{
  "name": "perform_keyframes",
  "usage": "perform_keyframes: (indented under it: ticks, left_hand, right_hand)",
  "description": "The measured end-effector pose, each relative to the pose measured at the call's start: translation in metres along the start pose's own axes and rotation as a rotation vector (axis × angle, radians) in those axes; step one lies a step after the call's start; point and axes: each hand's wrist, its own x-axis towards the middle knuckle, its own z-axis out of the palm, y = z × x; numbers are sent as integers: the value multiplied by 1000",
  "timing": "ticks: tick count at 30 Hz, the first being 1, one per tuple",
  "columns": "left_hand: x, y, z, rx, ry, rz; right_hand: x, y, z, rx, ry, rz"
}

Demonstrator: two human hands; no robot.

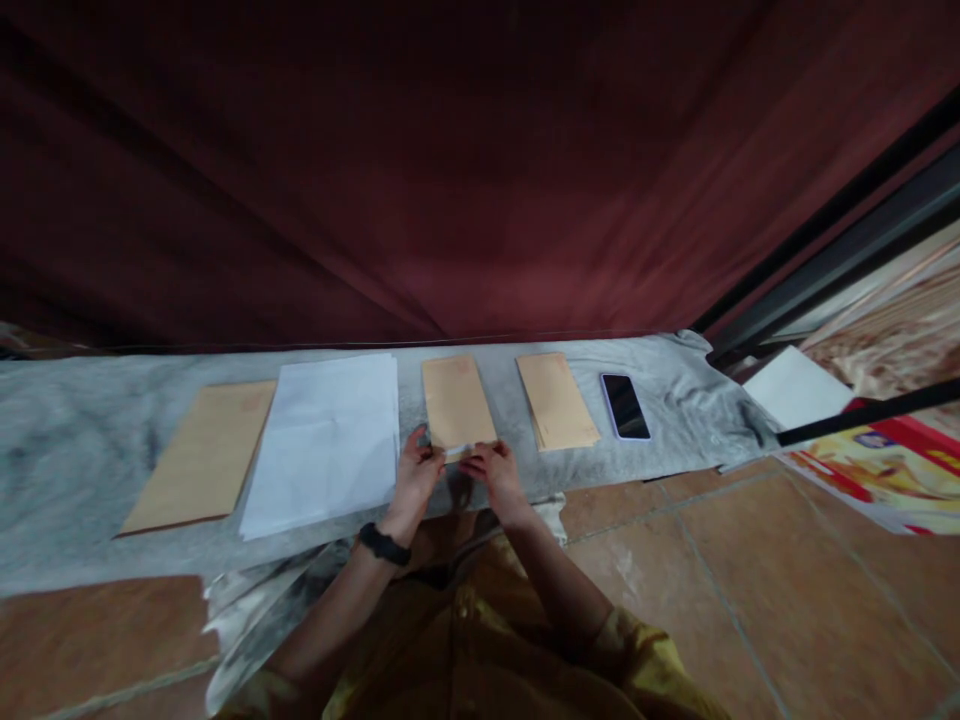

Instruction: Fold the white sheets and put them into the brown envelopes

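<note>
A small brown envelope (459, 400) lies on the grey cloth in front of me, with a faint reddish mark near its far end. A narrow white strip (459, 452) shows along its near edge; whether this is paper or part of the flap I cannot tell. My left hand (415, 474), with a black band on the wrist, pinches the near left corner. At the near right corner the fingers of my right hand (499, 480) are closed on the same edge. My fingertips partly cover that edge.
White paper sheets (326, 440) and a large brown envelope (202, 450) lie to the left. Rightward are a stack of small brown envelopes (555, 400) and a phone (626, 407). Behind the cloth-covered surface (682, 430) hangs a dark red curtain (465, 200). A colourful box (885, 465) is at far right.
</note>
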Motion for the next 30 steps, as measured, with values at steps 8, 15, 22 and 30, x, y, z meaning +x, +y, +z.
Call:
perform_keyframes:
  ticks: [8, 15, 22, 30]
  left_hand:
    - [3, 4, -9, 49, 5, -92]
    - [2, 0, -13, 127, -16, -112]
    - [3, 4, -11, 155, -28, -151]
    - [-22, -12, -30, 579, -46, 193]
  right_hand:
    - [3, -16, -12, -182, 20, 156]
    - [-2, -16, -33, -931, 82, -432]
    - [-5, -11, -44, -1236, -301, -932]
    - [-3, -5, -51, -1377, -370, -938]
